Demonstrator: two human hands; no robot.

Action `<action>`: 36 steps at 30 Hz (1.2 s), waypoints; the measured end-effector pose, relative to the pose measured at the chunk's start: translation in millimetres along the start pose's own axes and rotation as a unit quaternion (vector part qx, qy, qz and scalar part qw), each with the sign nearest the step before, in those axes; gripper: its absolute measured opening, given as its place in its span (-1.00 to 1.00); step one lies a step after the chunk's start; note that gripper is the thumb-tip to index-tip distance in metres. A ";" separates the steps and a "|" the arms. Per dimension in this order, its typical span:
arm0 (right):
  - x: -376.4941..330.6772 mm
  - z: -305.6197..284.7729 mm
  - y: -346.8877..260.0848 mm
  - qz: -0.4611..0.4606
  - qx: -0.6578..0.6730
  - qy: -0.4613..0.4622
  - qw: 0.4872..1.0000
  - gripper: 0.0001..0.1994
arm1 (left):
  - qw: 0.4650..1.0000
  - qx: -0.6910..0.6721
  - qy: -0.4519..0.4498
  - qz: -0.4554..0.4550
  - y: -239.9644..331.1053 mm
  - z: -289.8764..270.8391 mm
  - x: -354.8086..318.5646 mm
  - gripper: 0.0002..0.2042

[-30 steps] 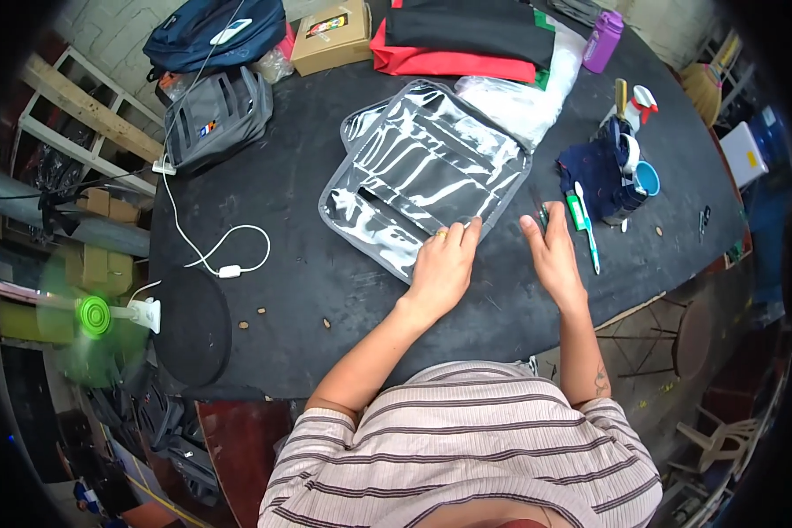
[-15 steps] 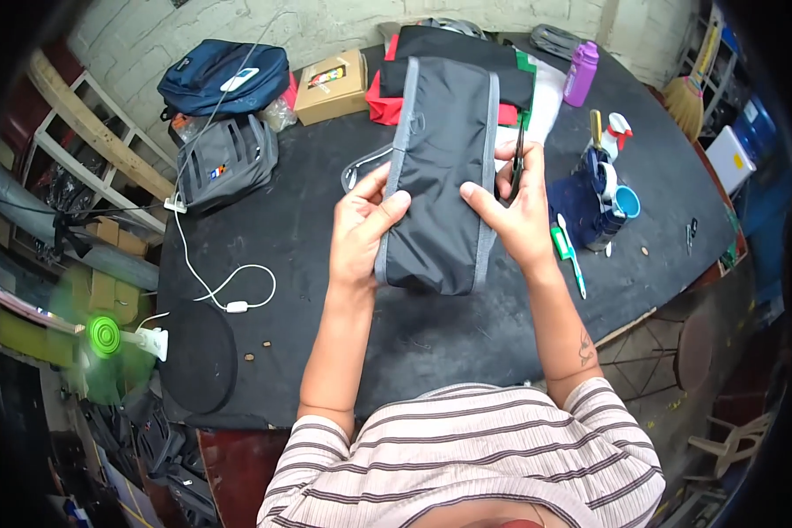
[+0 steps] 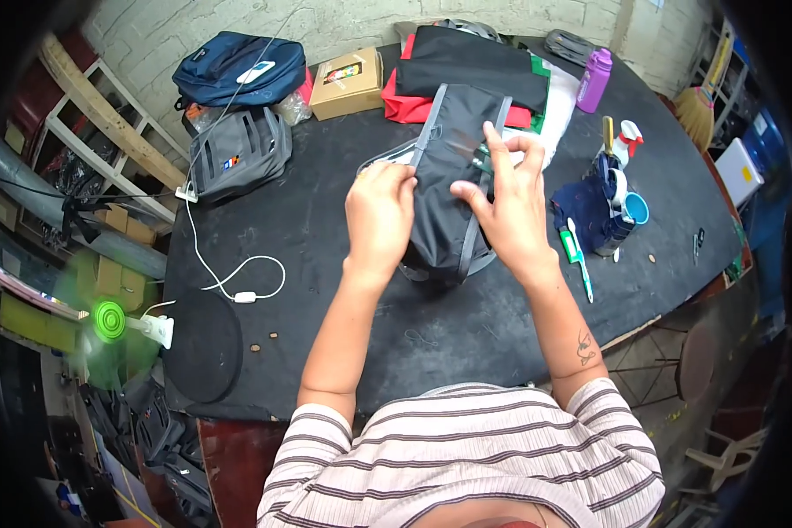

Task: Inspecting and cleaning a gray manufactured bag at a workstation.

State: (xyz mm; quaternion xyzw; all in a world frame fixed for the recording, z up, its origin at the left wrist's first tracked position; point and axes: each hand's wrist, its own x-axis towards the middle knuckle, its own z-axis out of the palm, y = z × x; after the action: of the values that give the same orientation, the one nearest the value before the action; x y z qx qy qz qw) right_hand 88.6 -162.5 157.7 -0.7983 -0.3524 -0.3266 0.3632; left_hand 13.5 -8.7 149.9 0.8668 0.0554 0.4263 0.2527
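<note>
The left hand (image 3: 378, 207) pinches the grey-bound edge of a smooth, creased black fabric piece (image 3: 440, 198), which is between both hands. The right hand (image 3: 515, 211) spreads over its right side, a blurred small tool (image 3: 482, 160) at the fingers; whether gripped, I cannot tell. Scuffed dark tabletop (image 3: 317, 211) stretches leftward from the left hand to a labelled grey bag (image 3: 257, 167).

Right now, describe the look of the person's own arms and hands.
The left hand and right hand are gloveless, with bare wrists. The right forearm bears a dark line tattoo towards the elbow. The left sleeve and right sleeve are short, pale and ribbed, with dark stripes. Any ring is too unclear to confirm.
</note>
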 end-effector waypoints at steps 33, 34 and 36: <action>1.5 23.7 27.2 0.111 0.104 0.010 0.988 -0.46 | 0.981 -0.181 0.045 -0.058 -18.0 15.2 21.0 -0.76; -0.6 25.7 28.3 0.112 0.118 0.020 0.987 -0.46 | 0.987 -0.158 0.023 -0.020 -4.3 9.0 33.0 -0.73; -3.7 29.5 25.2 0.118 0.137 0.020 0.983 -0.47 | 0.997 -0.030 -0.018 0.064 8.3 16.8 46.1 -0.79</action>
State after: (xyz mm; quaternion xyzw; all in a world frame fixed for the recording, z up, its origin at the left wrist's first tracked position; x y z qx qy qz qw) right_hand 114.6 -152.1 130.6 -0.7701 -0.2897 -0.2456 0.5125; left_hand 54.5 -8.1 178.2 0.8680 -0.0173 0.4275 0.2522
